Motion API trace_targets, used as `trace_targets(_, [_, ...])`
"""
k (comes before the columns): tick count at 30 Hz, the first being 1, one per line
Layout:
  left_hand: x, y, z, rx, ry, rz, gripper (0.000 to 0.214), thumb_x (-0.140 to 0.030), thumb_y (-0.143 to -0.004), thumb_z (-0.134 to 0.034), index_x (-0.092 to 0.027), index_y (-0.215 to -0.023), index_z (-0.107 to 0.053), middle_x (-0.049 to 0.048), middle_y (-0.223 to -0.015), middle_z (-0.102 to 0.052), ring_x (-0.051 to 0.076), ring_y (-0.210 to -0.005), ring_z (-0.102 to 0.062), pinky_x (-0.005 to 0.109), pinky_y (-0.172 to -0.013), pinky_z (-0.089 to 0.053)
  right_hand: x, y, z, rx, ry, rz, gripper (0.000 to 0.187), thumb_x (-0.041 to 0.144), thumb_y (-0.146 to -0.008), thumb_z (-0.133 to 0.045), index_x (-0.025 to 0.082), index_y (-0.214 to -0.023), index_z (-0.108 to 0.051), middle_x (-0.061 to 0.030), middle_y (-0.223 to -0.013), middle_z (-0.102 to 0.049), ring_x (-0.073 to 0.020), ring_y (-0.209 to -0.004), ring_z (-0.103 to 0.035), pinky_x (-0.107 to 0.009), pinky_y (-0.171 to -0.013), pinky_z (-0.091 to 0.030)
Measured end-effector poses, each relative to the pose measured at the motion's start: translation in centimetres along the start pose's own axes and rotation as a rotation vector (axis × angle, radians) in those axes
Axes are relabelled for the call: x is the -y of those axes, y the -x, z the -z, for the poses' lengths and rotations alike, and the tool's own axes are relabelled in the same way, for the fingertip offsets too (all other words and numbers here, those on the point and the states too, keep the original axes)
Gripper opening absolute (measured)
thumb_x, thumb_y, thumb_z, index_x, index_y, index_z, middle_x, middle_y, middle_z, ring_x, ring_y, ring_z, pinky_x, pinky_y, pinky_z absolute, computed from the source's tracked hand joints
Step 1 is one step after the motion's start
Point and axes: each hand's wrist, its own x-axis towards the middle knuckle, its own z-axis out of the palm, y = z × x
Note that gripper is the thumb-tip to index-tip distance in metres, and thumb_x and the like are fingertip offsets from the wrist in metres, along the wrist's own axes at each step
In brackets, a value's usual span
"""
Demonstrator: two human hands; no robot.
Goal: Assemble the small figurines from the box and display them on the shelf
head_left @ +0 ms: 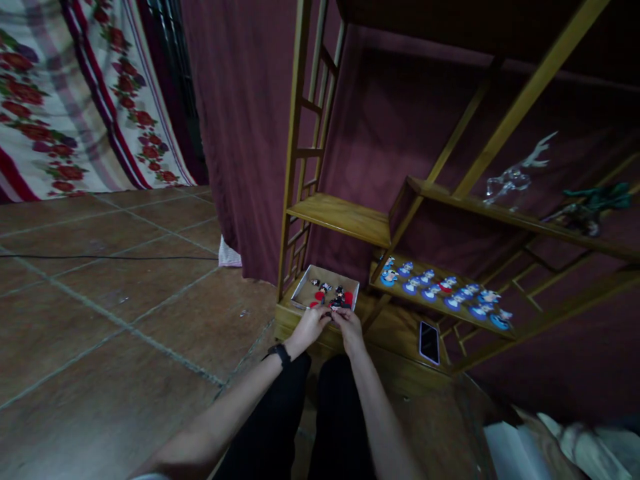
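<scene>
A small dark piece (328, 315), too tiny to show detail, sits at the near edge of a shallow, pale-rimmed box (304, 294) with little black, white and red figures (340, 295) inside, on the wooden unit's low shelf (390, 328). The left hand (312, 323) and right hand (349, 325) nearly meet, each grip pinched on the piece; both forearms stretch forward, converging, wrists above the knees.

Your bare left forearm (230, 403) stretches forward, slanting inward; your right forearm (377, 400) leans inward too. Your left hand (311, 325) and right hand (350, 327) nearly meet ahead, both curled, palms down, fingertip detail too small to tell.
</scene>
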Motion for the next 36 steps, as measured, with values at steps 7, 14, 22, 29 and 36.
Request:
trace_targets(7, [4.0,0.2,-3.0,-0.062,0.737,0.486,0.015,-0.021,-0.06,-0.069,-0.011,-0.07,-0.065,0.002,-0.063,-0.063,0.011,-0.056,-0.058,0.022,-0.057,-0.048,-2.0,0.2,0.9,0.01,-0.022,-0.042,0.029,0.034,-0.048,-0.075,0.016,-0.066,-0.061,0.0003,-0.069,-0.064,-0.0144,-0.067,-0.059,-0.029,-0.065,-0.049])
trace_targets(14, [6.6,0.5,-4.2,-0.136,0.92,0.753,0.015,-0.008,-0.056,-0.073,-0.011,-0.064,-0.061,0.002,-0.059,-0.063,0.01,-0.054,-0.059,0.022,-0.057,-0.05,-4.2,0.3,1.9,0.049,0.046,-0.073,0.03,0.038,-0.053,-0.071,0.017,-0.073,-0.064,-0.0023,-0.077,-0.065,-0.017,-0.072,-0.06,-0.032,-0.066,-0.051])
trace_targets(22, [8.4,1.3,-4.3,-0.041,0.968,0.863,0.013,-0.004,-0.061,-0.069,-0.011,-0.07,-0.062,0.0046,-0.064,-0.066,0.012,-0.059,-0.062,0.023,-0.062,-0.051,-6.5,0.7,3.3,0.08,0.049,-0.109,0.031,0.043,-0.06,-0.067,0.017,-0.076,-0.065,-0.0031,-0.081,-0.064,-0.0156,-0.073,-0.06,-0.033,-0.068,-0.052])
trace_targets(29, [9.5,1.2,-4.5,-0.01,1.015,0.844,0.017,-0.003,-0.062,-0.068,-0.012,-0.075,-0.062,0.0035,-0.066,-0.065,0.01,-0.058,-0.062,0.019,-0.059,-0.05,-7.2,0.5,3.3,0.077,0.068,-0.099,0.028,0.039,-0.061,-0.066,0.017,-0.077,-0.063,-0.0035,-0.083,-0.063,-0.0174,-0.078,-0.06,-0.032,-0.067,-0.052])
trace_targets(36, [10.3,1.5,-4.8,-0.105,1.063,0.829,0.015,0.0,-0.063,-0.066,-0.012,-0.071,-0.061,0.0032,-0.068,-0.065,0.009,-0.059,-0.061,0.019,-0.061,-0.05,-8.1,0.1,3.4,-0.034,0.045,-0.074,0.034,0.038,-0.061,-0.065,0.019,-0.088,-0.06,-0.0012,-0.078,-0.061,-0.0129,-0.063,-0.058,-0.029,-0.058,-0.052])
